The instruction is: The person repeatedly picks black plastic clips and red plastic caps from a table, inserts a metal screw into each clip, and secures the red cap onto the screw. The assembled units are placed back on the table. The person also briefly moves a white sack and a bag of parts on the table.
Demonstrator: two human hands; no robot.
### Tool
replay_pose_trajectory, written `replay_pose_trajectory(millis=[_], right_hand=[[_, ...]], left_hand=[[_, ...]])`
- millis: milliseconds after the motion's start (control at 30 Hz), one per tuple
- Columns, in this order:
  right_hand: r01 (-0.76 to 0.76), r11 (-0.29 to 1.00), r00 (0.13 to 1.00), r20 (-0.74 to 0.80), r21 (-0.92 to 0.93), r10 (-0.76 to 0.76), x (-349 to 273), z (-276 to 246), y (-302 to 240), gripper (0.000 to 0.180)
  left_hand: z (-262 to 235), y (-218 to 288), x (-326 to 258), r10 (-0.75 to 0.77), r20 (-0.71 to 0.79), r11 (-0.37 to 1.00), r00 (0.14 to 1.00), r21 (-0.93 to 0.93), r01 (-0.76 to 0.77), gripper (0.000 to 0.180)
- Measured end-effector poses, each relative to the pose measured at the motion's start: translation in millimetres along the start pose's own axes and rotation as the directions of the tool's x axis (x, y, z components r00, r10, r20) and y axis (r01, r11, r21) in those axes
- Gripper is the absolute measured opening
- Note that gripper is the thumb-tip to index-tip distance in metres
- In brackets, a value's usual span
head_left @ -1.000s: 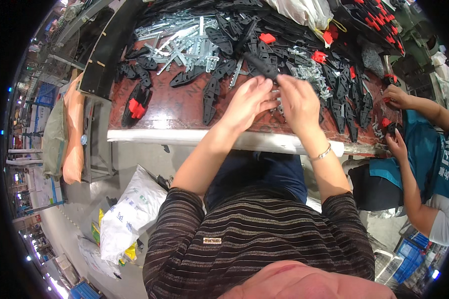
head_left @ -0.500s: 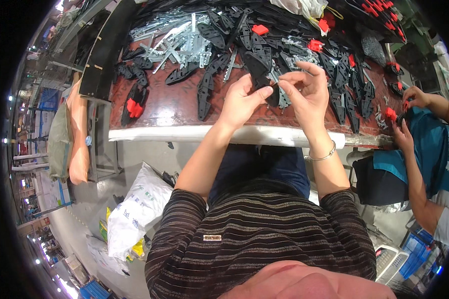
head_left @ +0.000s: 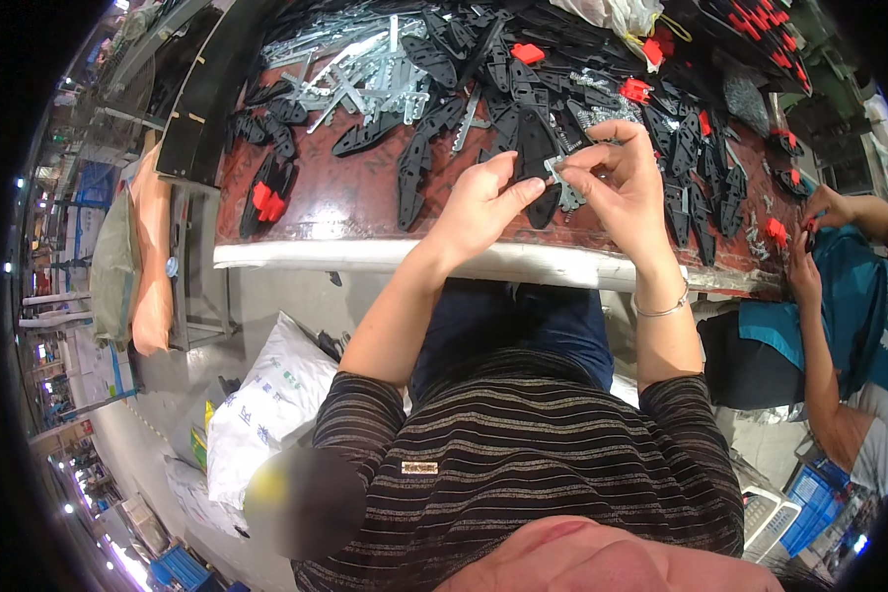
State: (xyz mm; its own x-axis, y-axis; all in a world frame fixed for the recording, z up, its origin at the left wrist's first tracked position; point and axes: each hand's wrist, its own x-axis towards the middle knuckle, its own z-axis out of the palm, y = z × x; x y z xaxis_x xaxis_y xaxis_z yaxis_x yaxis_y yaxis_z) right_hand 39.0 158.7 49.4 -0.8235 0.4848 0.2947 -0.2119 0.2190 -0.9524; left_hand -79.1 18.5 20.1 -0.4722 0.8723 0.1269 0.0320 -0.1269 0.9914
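One bulging white plastic sack (head_left: pixel 266 414) with small green and blue print, on the floor below the bench's near edge at the person's left; one clear crumpled plastic bag (head_left: pixel 612 15) at the bench's far edge; a small rectangular label (head_left: pixel 419 468) on the striped shirt.
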Motion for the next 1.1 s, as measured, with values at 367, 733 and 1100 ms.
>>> replay_pose_trajectory(millis=[367,733,1100], right_hand=[[-0.002,0.972,1.000,0.005,-0.235,0.003,-4.7,4.0,4.7,0.043],[-0.008,1.000,0.994,0.106,-0.017,0.009,-4.3,-0.6,20.6,0.033],[0.581,0.719,0.801,0.426,-0.382,-0.421,35.0,22.7,14.6,0.014]], left_hand=[[0.8,5.1,2.8,0.070,0.062,0.818,0.996,0.567,-0.093,0.025],[2.0,7.1,2.6,0.122,-0.031,0.949,0.992,0.297,-0.107,0.028],[-15.4,-5.1,-17.0,-0.294,0.140,0.687,0.946,-0.657,0.311,0.038]])
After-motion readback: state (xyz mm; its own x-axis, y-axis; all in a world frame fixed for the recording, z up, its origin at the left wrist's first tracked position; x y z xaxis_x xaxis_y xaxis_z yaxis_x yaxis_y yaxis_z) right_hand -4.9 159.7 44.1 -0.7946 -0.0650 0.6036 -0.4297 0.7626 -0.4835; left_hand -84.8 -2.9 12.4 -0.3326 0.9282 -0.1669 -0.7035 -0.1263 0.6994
